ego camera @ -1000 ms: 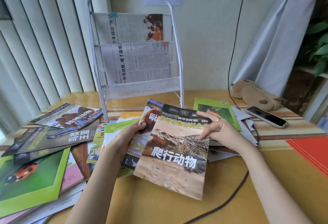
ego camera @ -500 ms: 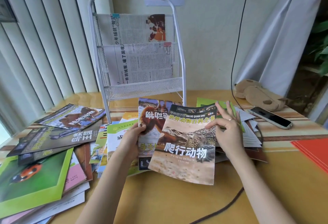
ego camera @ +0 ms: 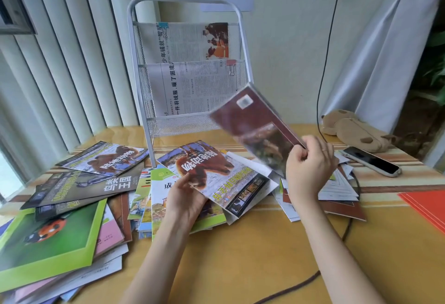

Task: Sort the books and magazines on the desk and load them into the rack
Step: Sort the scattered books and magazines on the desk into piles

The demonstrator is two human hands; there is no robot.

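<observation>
My right hand grips a thin book by its lower edge; its dark red back cover faces me, tilted and motion-blurred, in front of the rack's lower right corner. My left hand holds a second book with an orange animal on the cover, low over the pile. The white wire rack stands at the back of the desk with folded newspapers in its two upper pockets. Many books and magazines lie spread over the left and middle of the desk.
A phone and a brown plush toy lie at the right back. An orange folder sits at the right edge. A black cable hangs from a wall socket and runs across the desk. Loose white papers lie behind my right hand.
My right hand has taken the reptile book off the other, lifted it and flipped it so its back cover shows. The left hand keeps the orange animal book, now lowered flatter.
</observation>
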